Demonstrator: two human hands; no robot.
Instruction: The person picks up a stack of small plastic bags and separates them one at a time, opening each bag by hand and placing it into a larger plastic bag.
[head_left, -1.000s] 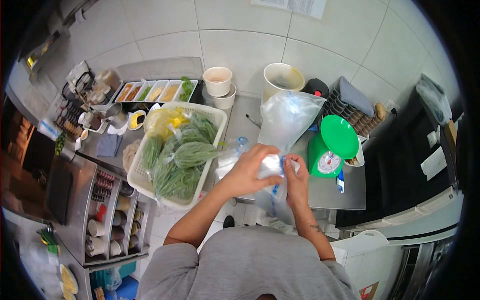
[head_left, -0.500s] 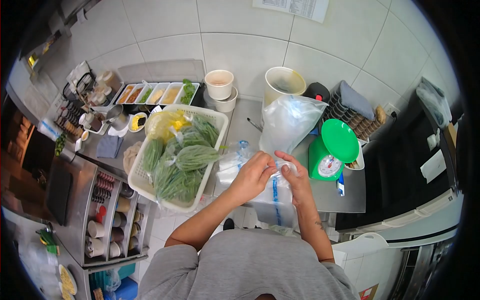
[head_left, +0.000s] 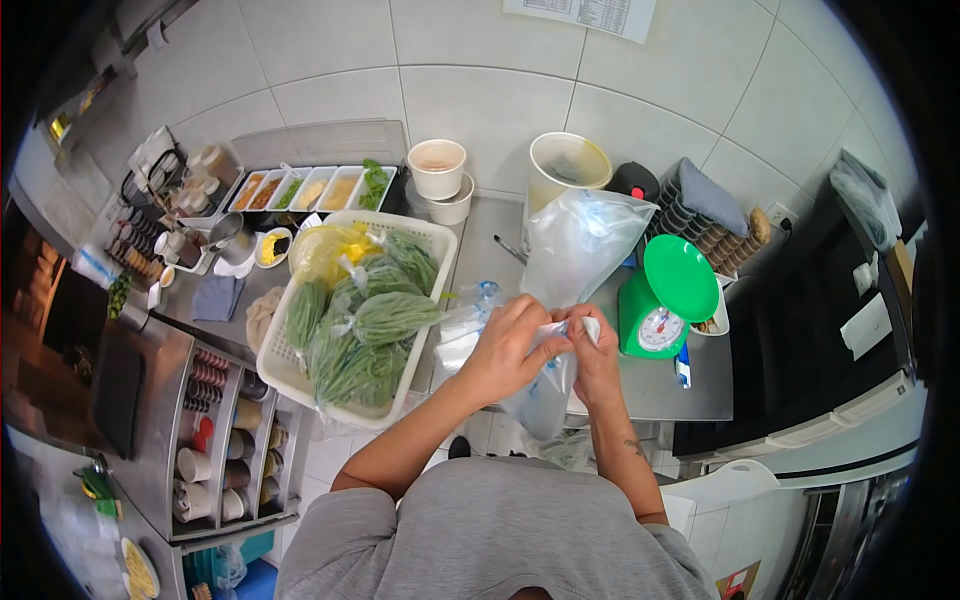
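Both hands pinch the top edge of a clear plastic bag that hangs over the counter's front edge. My left hand is closed on the bag's upper left part, and my right hand grips its upper right corner. The fingers of the two hands nearly meet. Left of them, more clear plastic with blue print lies on the counter. A white crate holds several bagged bundles of green beans and a yellow-tinted bag. Behind the hands stands a larger filled plastic bag.
A green dial scale stands to the right on the steel counter. A tall tub and stacked paper bowls are at the wall. Condiment trays line the back left. Cups fill a shelf unit below.
My hands have come closer together, and my right hand has gone from spread fingers to a pinch on the bag. The hanging bag has turned and looks narrower.
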